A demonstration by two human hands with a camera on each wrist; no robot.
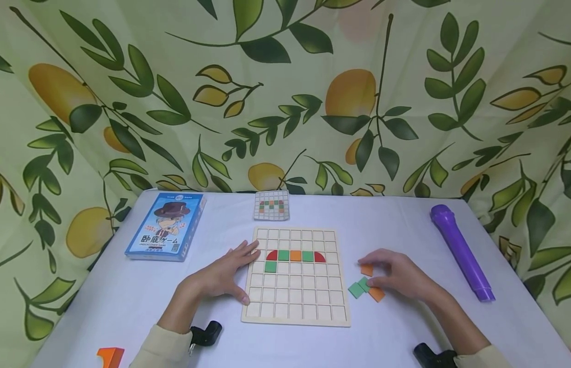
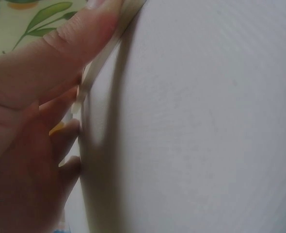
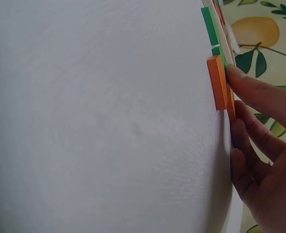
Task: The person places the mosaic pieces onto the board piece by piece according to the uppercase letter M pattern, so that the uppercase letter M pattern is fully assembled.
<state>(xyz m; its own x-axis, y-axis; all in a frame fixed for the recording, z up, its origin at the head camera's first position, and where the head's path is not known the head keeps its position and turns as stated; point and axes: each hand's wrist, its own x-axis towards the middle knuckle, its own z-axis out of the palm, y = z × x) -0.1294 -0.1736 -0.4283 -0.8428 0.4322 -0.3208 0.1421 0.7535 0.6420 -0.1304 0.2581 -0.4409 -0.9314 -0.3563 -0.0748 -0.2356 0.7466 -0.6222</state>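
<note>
A wooden grid board (image 1: 296, 309) lies on the table, holding a row of red rounded, green and orange tiles, with one green tile (image 1: 270, 267) under the row's left end. My left hand (image 1: 216, 273) rests along the board's left edge, thumb and fingers spread. To the right of the board, my right hand (image 1: 402, 276) is over several loose tiles, its thumb at a green tile (image 1: 364, 284) and its fingers beside an orange tile (image 1: 366, 270). Another orange tile (image 3: 216, 83) stands out nearer the right wrist camera. No tile appears lifted.
Behind the board is a small pattern card (image 1: 272, 205) with a coloured grid. A blue game box (image 1: 165, 227) lies at the back left, and a purple tube (image 1: 462, 253) on the right. An orange object (image 1: 111, 357) shows at the front left edge.
</note>
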